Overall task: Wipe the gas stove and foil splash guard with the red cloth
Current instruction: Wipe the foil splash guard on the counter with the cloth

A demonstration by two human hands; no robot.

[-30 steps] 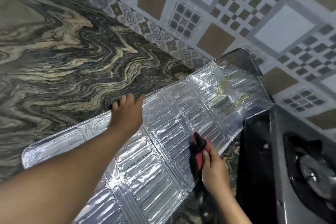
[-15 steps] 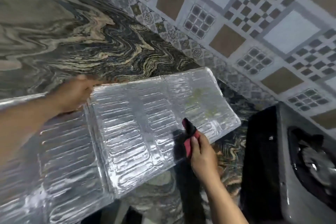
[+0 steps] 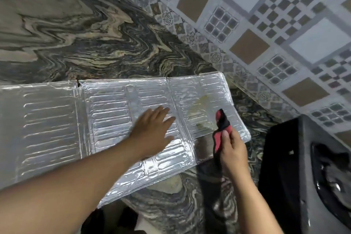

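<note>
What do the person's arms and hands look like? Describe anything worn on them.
Both forearms are bare as far as the picture shows; no sleeves reach into view. The left hand and the right hand wear no gloves, and no rings, watch or bracelet are visible. The fingers carry no visible markings, though motion blur softens fine detail.

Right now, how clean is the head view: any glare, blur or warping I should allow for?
Head view: bright glare streaks run along the ribs of the foil splash guard; the left hand looks slightly motion-blurred, while the right hand and red cloth are sharper; wide-angle distortion tilts the tiled wall; the gas stove at the right edge is dim and cropped.
</note>
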